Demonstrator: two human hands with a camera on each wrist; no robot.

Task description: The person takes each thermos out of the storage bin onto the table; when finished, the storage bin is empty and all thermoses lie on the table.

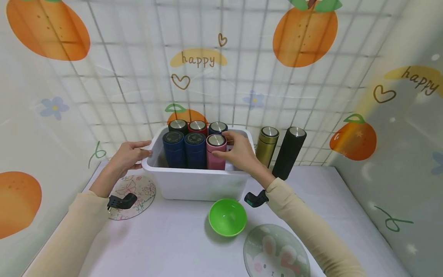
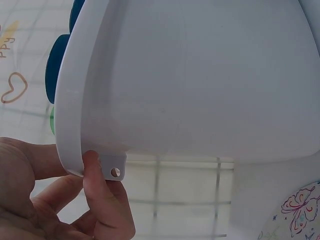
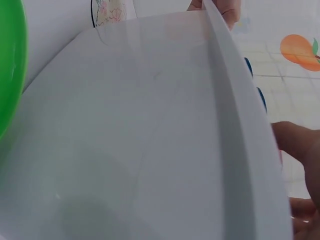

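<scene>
Head: pink flask (image 1: pixel 216 157) in right hand (image 1: pixel 241 152)

Right of the pink bottle (image 1: pixel 216 157), my right fingers (image 1: pixel 232 135) have room inside the tub (image 1: pixel 204 185); blue bottles (image 1: pixel 195 154) crowd leftward; the gold bottle (image 1: pixel 265 149) stands just outside.

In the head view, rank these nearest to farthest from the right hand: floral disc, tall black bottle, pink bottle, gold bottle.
1. Pink bottle: inside the white bin, pinched by the right hand.
2. Gold bottle: just outside the bin's right end.
3. Tall black bottle: right of the gold one.
4. Floral disc: farthest, left of the bin.
</scene>
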